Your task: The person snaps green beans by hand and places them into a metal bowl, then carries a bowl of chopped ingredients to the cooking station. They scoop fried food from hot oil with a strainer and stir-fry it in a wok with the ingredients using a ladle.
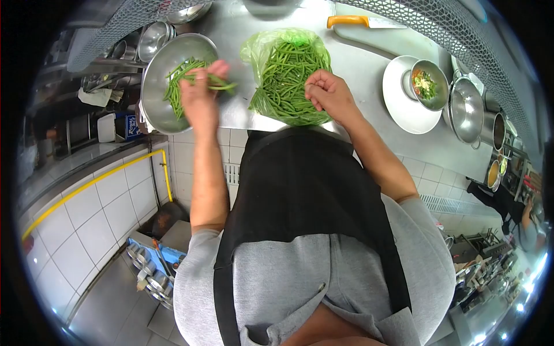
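My left hand (pixel 202 95), a little blurred, is over the right side of a large steel bowl (pixel 154 109). Its fingers are closed around some green beans (pixel 224 86) that stick out to the right. More cut green beans (pixel 175 95) lie in the bowl. To the right, an open clear plastic bag (pixel 252 51) is full of long green beans (pixel 288 75). My right hand (pixel 329 95) is at the bag's right edge, over the beans, with its fingers curled and pressed together. Whatever is between those fingertips is too small to make out.
A knife with a yellow handle (pixel 348 21) lies on a cutting board (pixel 375 43) at the back. On the right are a white plate (pixel 398 109), a small steel bowl of chopped food (pixel 428 86) and a steel colander (pixel 466 109). Another person (pixel 525 225) stands far right.
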A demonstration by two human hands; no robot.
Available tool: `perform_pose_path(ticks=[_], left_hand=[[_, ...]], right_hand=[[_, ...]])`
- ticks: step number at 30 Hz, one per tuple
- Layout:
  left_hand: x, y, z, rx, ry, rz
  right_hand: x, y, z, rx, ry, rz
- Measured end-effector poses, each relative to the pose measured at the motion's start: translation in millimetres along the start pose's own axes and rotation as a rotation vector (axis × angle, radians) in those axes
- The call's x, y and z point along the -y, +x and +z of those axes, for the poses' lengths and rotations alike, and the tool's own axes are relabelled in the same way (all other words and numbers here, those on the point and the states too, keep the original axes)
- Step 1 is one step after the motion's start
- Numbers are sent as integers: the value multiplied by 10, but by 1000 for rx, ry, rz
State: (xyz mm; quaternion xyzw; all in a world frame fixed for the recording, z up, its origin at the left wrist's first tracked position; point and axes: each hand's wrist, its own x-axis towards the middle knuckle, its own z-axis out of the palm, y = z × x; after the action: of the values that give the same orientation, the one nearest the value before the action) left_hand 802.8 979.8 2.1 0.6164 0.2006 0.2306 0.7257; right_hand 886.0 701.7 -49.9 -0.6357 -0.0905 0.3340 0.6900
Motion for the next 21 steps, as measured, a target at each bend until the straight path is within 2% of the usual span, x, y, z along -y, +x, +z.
perform_pose_path(ticks=[3, 4, 6, 7, 9, 10, 13, 14, 16, 19, 21], left_hand=[[-50, 333, -663, -58, 227, 110], [-48, 418, -831, -77, 495, 84], [-88, 501, -977, -111, 1031, 25], [-61, 466, -945, -106, 1138, 149], [41, 337, -752, -94, 1342, 403], [83, 290, -582, -38, 1237, 403], [338, 87, 65, 258, 1126, 321], [431, 29, 284, 345, 1096, 388], [647, 9, 608, 487, 1087, 380], [899, 55, 843, 567, 1185, 488], [960, 39, 872, 538, 1214, 535]], right_hand=[[-123, -11, 3, 51, -153, 37], [-183, 1, 10, 75, -206, 46], [-279, 5, 50, 90, -403, -67], [-294, 6, 64, 96, -502, -123], [-160, -42, 73, 52, -578, -27], [-87, -50, 89, 33, -616, 21], [-251, 21, 18, -31, -537, -125], [-291, 36, -1, -17, -511, -105], [-333, 46, -45, 3, -458, -64], [-313, -30, -86, 75, -573, 14], [-286, -103, -101, 91, -672, -1]])
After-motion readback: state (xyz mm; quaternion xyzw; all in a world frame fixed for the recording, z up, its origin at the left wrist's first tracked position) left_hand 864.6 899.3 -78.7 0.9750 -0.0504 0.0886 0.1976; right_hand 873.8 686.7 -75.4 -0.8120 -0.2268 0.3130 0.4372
